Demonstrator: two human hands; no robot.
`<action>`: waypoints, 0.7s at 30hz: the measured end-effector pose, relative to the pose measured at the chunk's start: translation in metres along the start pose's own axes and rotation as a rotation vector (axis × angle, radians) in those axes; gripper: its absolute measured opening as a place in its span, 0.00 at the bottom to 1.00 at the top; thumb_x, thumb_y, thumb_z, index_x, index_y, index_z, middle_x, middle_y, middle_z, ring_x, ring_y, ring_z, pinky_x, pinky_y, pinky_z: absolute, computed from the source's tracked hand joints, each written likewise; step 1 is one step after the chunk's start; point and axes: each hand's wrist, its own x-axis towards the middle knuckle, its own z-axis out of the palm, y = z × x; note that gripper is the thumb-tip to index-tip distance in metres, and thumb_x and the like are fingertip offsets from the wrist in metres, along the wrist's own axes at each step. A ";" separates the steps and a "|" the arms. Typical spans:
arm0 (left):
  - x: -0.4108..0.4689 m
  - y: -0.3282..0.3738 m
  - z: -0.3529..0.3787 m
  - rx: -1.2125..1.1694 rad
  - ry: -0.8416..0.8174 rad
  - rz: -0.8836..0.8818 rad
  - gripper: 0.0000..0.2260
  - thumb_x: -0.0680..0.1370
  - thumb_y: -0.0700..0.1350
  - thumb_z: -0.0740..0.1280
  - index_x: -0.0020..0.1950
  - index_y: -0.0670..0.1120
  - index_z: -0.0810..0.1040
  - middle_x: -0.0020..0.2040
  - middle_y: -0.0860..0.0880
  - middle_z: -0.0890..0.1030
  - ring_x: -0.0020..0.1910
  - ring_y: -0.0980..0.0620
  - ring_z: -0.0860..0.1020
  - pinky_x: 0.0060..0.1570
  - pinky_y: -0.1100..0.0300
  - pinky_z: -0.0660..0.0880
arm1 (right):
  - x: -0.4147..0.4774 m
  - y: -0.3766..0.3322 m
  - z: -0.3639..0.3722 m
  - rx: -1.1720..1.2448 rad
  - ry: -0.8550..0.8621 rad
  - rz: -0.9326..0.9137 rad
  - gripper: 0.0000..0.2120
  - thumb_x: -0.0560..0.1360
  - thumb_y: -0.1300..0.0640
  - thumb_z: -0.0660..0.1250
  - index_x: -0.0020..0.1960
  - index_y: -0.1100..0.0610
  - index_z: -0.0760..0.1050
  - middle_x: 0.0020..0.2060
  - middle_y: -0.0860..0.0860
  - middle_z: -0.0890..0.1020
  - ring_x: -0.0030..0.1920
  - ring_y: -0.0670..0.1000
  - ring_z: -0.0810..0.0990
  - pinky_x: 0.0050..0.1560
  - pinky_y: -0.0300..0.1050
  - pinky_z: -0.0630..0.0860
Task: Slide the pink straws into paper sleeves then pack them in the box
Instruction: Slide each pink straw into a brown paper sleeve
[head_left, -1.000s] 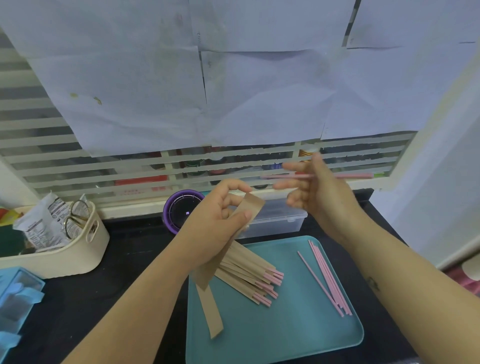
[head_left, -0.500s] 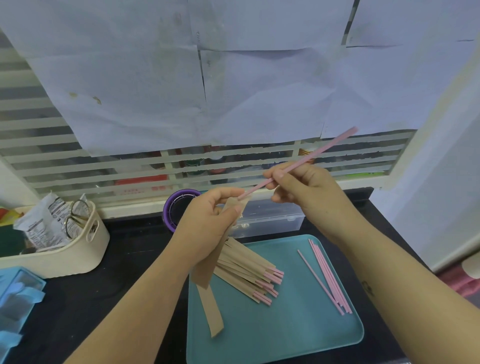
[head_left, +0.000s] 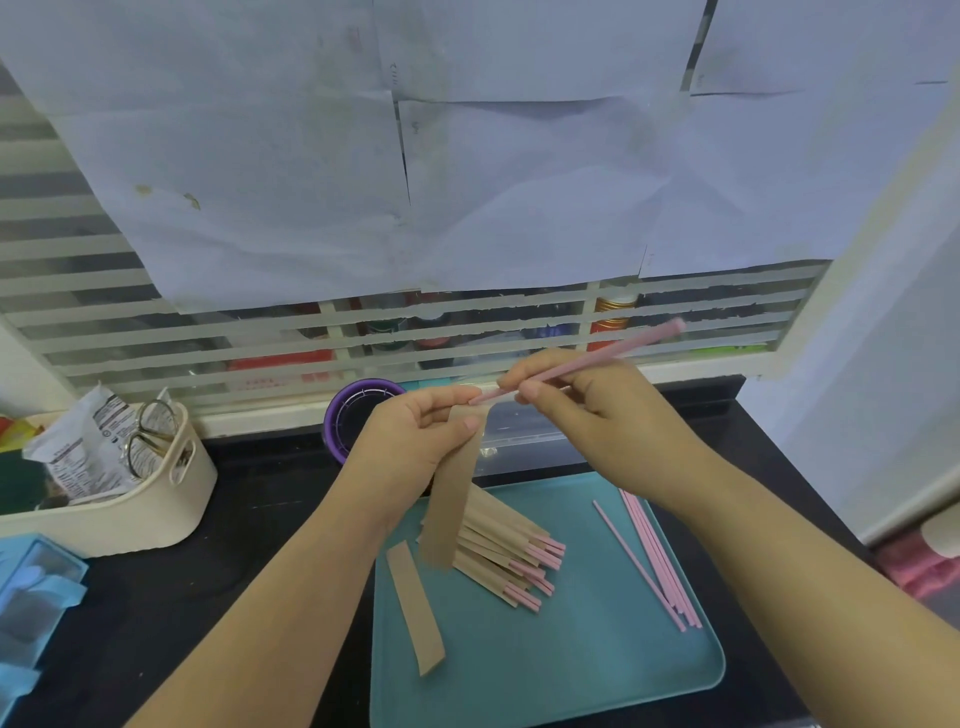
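Note:
My left hand (head_left: 415, 441) pinches the top of a brown paper sleeve (head_left: 451, 499) that hangs down over the teal tray (head_left: 597, 665). My right hand (head_left: 587, 415) pinches a pink straw (head_left: 597, 358) slanting up to the right, its lower tip at the sleeve's mouth. A pile of sleeved straws (head_left: 506, 556) lies on the tray under my left hand, pink ends showing. Several bare pink straws (head_left: 657, 558) lie along the tray's right side. One empty sleeve (head_left: 415, 608) lies at the tray's left edge. A clear plastic box (head_left: 524, 441) sits behind the tray, partly hidden by my hands.
A cream basket (head_left: 156, 514) with packets and scissors stands at the left on the black counter. A purple round container (head_left: 358, 415) sits behind my left hand. Blue plastic items (head_left: 31, 597) lie at the far left edge. A papered, slatted window rises behind.
My right hand has lowered the straw and slanted it less steeply, keeping its lower tip at the sleeve's mouth. One second ago the straw was level and away from the sleeve.

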 end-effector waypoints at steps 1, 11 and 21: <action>0.001 -0.001 0.000 -0.032 -0.001 -0.024 0.10 0.76 0.38 0.68 0.54 0.50 0.81 0.46 0.50 0.85 0.49 0.49 0.82 0.51 0.55 0.79 | -0.001 0.000 0.000 -0.028 -0.009 -0.015 0.09 0.79 0.55 0.60 0.52 0.47 0.78 0.43 0.40 0.80 0.46 0.41 0.77 0.47 0.32 0.75; 0.007 -0.008 -0.005 -0.143 -0.004 -0.109 0.12 0.74 0.37 0.69 0.57 0.43 0.81 0.49 0.44 0.85 0.48 0.49 0.81 0.54 0.53 0.77 | -0.004 0.001 0.006 -0.162 -0.069 -0.157 0.11 0.80 0.58 0.58 0.57 0.54 0.77 0.45 0.36 0.73 0.48 0.30 0.71 0.51 0.23 0.67; 0.004 -0.009 -0.004 -0.036 0.001 -0.085 0.10 0.73 0.37 0.70 0.53 0.48 0.82 0.48 0.47 0.85 0.50 0.49 0.83 0.59 0.48 0.76 | -0.002 -0.006 0.003 -0.093 -0.054 -0.065 0.10 0.80 0.57 0.58 0.53 0.51 0.78 0.41 0.37 0.77 0.46 0.35 0.75 0.47 0.23 0.69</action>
